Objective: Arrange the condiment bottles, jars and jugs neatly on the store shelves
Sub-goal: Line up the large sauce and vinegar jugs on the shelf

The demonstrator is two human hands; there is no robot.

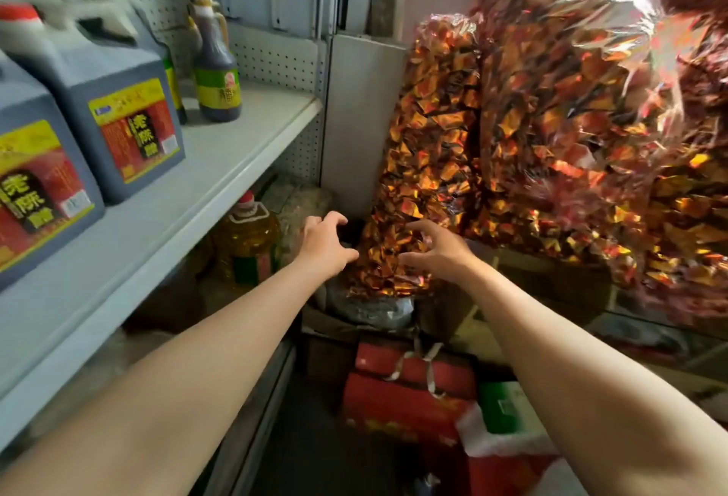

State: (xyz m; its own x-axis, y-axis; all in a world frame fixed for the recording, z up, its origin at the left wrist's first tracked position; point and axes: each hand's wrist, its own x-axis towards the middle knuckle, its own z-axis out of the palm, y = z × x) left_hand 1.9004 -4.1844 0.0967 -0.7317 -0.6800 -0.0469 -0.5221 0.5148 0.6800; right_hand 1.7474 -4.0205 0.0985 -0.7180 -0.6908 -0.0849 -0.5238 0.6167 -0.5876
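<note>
Two big grey vinegar jugs with red and yellow labels stand on the white shelf at the left. Further back on it stands a dark bottle with a green label. Below the shelf sits a yellow oil jug with a red cap. My left hand reaches forward beside a clear bag of gold foil wrappers, fingers spread and holding nothing. My right hand is stretched out at the bag's other side, fingers spread, empty. Whether either hand touches the bag I cannot tell.
Large clear bags of red and gold foil pieces fill the right side. Red gift boxes with ribbon lie on the floor below my arms. A grey metal post stands at the shelf's end.
</note>
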